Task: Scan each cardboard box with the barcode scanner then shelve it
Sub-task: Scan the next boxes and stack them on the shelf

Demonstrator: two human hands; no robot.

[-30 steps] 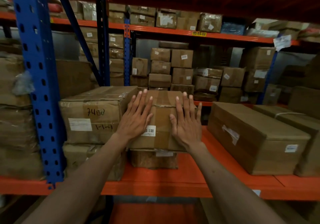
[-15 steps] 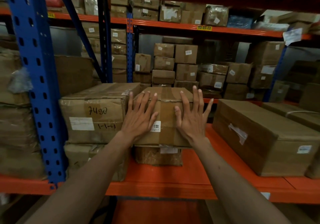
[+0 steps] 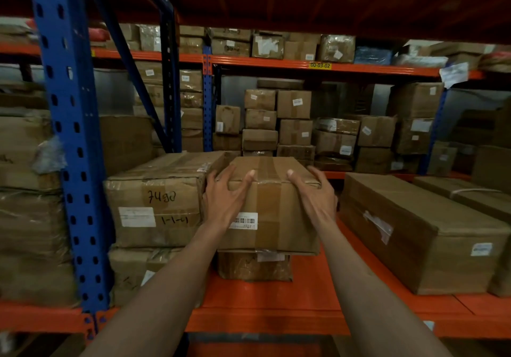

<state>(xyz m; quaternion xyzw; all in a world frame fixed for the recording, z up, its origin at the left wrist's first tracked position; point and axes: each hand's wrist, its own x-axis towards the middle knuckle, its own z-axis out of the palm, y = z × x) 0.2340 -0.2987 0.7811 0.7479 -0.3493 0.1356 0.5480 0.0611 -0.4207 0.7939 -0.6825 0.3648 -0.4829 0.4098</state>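
Cardboard box [image 3: 272, 204], taped along its middle, sits on a smaller box [image 3: 254, 267] on the orange shelf [image 3: 276, 320], pressed against the marked carton [image 3: 157, 199] on its left. Its barcode label [image 3: 244, 220] faces me, low on the front.

Change since half a second ago: both my hands lay flat against the front face, fingers straight, pushing. Now the fingers have curled over the top front edge. My left hand [image 3: 225, 196] hooks the upper left corner, thumb across the front near the tape. My right hand [image 3: 315, 193] wraps the upper right corner, fingers over the top, thumb on the edge. Both hands grip the box; neither is flat.

Judgement: the push-in stroke is finished and I am making a final adjustment of seating, or squaring the box over the one beneath. The box overhangs the smaller one at the front, so I would check that it rests level before letting go.

No barcode scanner is in view. I cannot tell whether this box was scanned. A long carton [image 3: 425, 232] lies well apart on the right.
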